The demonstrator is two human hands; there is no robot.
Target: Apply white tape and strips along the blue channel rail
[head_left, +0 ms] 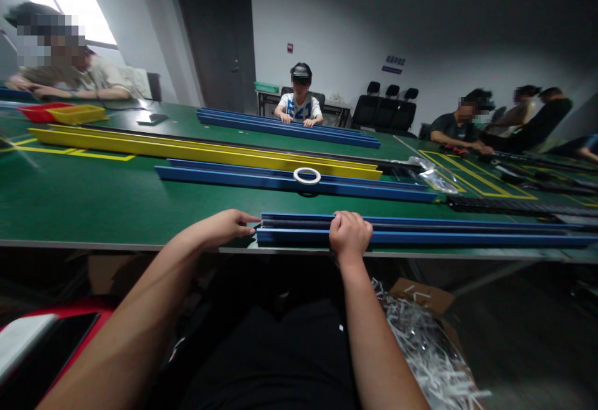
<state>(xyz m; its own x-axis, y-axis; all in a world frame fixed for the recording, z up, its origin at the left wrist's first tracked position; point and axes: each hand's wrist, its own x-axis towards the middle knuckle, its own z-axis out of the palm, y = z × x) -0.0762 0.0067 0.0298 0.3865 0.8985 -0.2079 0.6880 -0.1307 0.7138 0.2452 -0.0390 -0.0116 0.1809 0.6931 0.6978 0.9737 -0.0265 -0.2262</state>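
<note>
A long blue rail (pixel 443 230) lies along the near edge of the green table (pixel 84 204). My right hand (pixel 349 235) is curled over the rail's top, gripping it a little way in from its left end. My left hand (pixel 228 224) rests at that left end, its fingertips pinched against the rail's end face. A second blue rail (pixel 224 176) lies further back with a white tape ring (pixel 307 176) sitting on it.
A long yellow rail (pixel 187 148) and more blue rails (pixel 280 124) lie further back. Red and yellow bins (pixel 70 113) stand far left. Other people sit round the table. A cardboard box of white strips (pixel 425 335) sits by my right knee.
</note>
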